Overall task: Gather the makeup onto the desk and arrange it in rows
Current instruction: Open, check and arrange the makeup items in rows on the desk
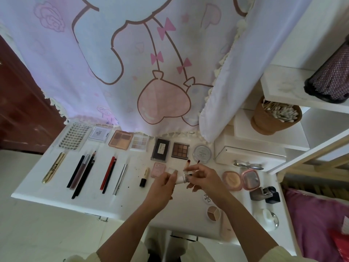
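Both hands meet over the middle of the white worktop [56, 195]. The left hand [163, 186] and the right hand [204, 178] each pinch one end of a small white tube [181, 179]. Palettes [120, 139] sit in a row along the far edge, under the curtain [132, 72]. Pencils [83, 173] lie in a second row toward the left edge. A wide strip of white worktop shows between the pencils and the near edge. A pink compact [249, 179] lies open near the right edge, beside a dark bottle [264, 194].
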Motion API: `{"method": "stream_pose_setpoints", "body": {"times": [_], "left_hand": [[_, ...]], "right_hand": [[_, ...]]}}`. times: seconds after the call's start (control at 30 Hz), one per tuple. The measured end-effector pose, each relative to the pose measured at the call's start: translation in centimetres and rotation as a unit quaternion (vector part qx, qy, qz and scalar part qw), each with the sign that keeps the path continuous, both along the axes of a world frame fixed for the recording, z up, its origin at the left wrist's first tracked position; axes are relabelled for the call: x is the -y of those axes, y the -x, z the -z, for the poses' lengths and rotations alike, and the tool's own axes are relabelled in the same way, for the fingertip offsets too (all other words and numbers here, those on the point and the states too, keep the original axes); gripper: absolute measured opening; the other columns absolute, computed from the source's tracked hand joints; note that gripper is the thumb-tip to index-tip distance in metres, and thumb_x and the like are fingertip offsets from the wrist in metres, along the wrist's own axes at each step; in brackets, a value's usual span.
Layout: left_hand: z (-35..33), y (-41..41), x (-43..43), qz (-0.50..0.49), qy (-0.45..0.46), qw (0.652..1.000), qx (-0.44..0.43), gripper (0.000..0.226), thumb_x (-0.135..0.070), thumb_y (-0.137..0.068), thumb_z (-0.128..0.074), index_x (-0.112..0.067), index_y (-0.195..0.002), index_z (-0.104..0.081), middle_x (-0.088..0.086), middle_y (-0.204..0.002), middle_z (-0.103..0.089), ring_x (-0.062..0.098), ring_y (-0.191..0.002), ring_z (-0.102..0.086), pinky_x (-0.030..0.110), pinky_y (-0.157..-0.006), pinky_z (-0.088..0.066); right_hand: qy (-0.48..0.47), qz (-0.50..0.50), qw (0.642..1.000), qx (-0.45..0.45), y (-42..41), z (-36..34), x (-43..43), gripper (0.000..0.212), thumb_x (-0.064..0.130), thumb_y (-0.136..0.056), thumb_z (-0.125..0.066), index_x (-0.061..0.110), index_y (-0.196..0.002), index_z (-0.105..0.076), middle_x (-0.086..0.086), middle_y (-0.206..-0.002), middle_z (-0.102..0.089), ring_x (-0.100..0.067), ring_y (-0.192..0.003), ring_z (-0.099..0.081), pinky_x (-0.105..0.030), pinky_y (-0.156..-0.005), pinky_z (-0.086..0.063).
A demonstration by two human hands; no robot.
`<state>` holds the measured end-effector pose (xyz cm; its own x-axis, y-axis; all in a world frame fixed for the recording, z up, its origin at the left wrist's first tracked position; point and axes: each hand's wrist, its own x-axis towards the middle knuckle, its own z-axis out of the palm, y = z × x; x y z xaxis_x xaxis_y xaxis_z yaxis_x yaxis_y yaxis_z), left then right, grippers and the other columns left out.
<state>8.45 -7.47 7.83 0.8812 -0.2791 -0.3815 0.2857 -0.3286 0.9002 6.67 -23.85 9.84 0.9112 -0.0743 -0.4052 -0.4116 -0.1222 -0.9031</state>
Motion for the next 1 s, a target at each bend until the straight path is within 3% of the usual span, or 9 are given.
{"method": "stream_pose_setpoints", "body": {"times": [0.17, 0.27, 0.33, 0.4, 0.5, 0.7, 0.87, 1.0], "left_hand": [[-0.01, 0.01, 0.00, -0.004, 0.000, 1.000, 0.004, 0.036, -0.042, -0.098, -0.040, -0.012, -0.086, -0.054, 0.003, -0.071, -0.050, 0.012, -0.063, -0.047, 0.023, -0.062, -0.047], [0.08, 0.06, 0.04, -0.014, 0.015, 1.000, -0.010, 0.035, -0.043, -0.098, -0.040, -0.013, -0.086, -0.054, 0.003, -0.070, -0.050, 0.012, -0.062, -0.046, 0.025, -0.062, -0.046], [0.12, 0.09, 0.03, -0.019, 0.020, 0.999, -0.016, 0.035, -0.044, -0.098, -0.040, -0.014, -0.088, -0.054, 0.002, -0.070, -0.050, 0.012, -0.062, -0.046, 0.024, -0.061, -0.045], [0.15, 0.16, 0.05, -0.021, 0.023, 0.999, -0.017, 0.035, -0.044, -0.098, -0.040, -0.012, -0.089, -0.055, 0.002, -0.070, -0.050, 0.011, -0.061, -0.046, 0.024, -0.061, -0.045], [0.20, 0.31, 0.16, -0.023, 0.017, 0.999, -0.020, 0.039, -0.043, -0.098, -0.041, -0.008, -0.092, -0.057, 0.003, -0.068, -0.051, 0.012, -0.060, -0.047, 0.025, -0.062, -0.045], [0.21, 0.31, 0.11, -0.042, 0.022, 0.998, -0.038, 0.040, -0.044, -0.097, -0.042, -0.009, -0.088, -0.056, 0.001, -0.066, -0.051, 0.011, -0.058, -0.047, 0.025, -0.060, -0.045], [-0.02, 0.55, 0.26, -0.044, 0.030, 0.998, -0.046, 0.038, -0.042, -0.098, -0.043, -0.009, -0.086, -0.056, 0.001, -0.064, -0.051, 0.010, -0.056, -0.047, 0.025, -0.059, -0.046], [-0.27, 0.71, 0.29, -0.050, 0.042, 0.996, -0.058, 0.034, -0.040, -0.098, -0.044, -0.009, -0.090, -0.059, 0.003, -0.067, -0.059, 0.012, -0.059, -0.054, 0.025, -0.063, -0.051]], "right_hand": [[0.028, -0.003, 0.999, -0.029, 0.14, -0.27, -0.36, 0.036, 0.035, -0.093, -0.061, 0.001, -0.086, -0.066, -0.014, -0.066, -0.071, -0.018, -0.049, -0.062, -0.022, -0.045, -0.045], [0.017, -0.004, 1.000, -0.009, 0.21, 0.01, 0.06, 0.018, 0.019, -0.090, -0.068, 0.002, -0.091, -0.065, -0.011, -0.072, -0.072, -0.017, -0.058, -0.066, -0.023, -0.053, -0.049], [-0.013, -0.003, 1.000, -0.009, 0.27, -0.06, 0.34, 0.017, 0.010, -0.086, -0.071, 0.001, -0.098, -0.065, -0.013, -0.082, -0.073, -0.020, -0.067, -0.070, -0.025, -0.059, -0.054], [-0.041, -0.001, 0.998, -0.044, 0.34, -0.31, 0.17, 0.026, 0.021, -0.087, -0.070, 0.000, -0.101, -0.064, -0.016, -0.082, -0.074, -0.025, -0.068, -0.072, -0.026, -0.058, -0.056], [-0.008, -0.006, 0.997, -0.077, 0.49, -0.50, -0.24, 0.040, 0.040, -0.091, -0.064, 0.000, -0.090, -0.066, -0.016, -0.073, -0.073, -0.022, -0.057, -0.068, -0.024, -0.050, -0.052], [-0.044, 0.016, 0.998, -0.036, 0.63, -0.28, 0.63, 0.020, 0.007, -0.083, -0.073, -0.002, -0.100, -0.066, -0.013, -0.083, -0.073, -0.021, -0.069, -0.070, -0.024, -0.061, -0.054], [-0.049, 0.017, 0.997, -0.065, 0.86, -0.77, 0.19, 0.032, 0.028, -0.091, -0.065, -0.004, -0.096, -0.066, -0.019, -0.079, -0.072, -0.026, -0.064, -0.070, -0.026, -0.057, -0.056], [-0.033, 0.013, 0.998, -0.051, 0.96, -0.67, 0.46, 0.022, 0.020, -0.091, -0.065, -0.002, -0.093, -0.067, -0.014, -0.074, -0.071, -0.019, -0.058, -0.066, -0.023, -0.052, -0.052]]}}
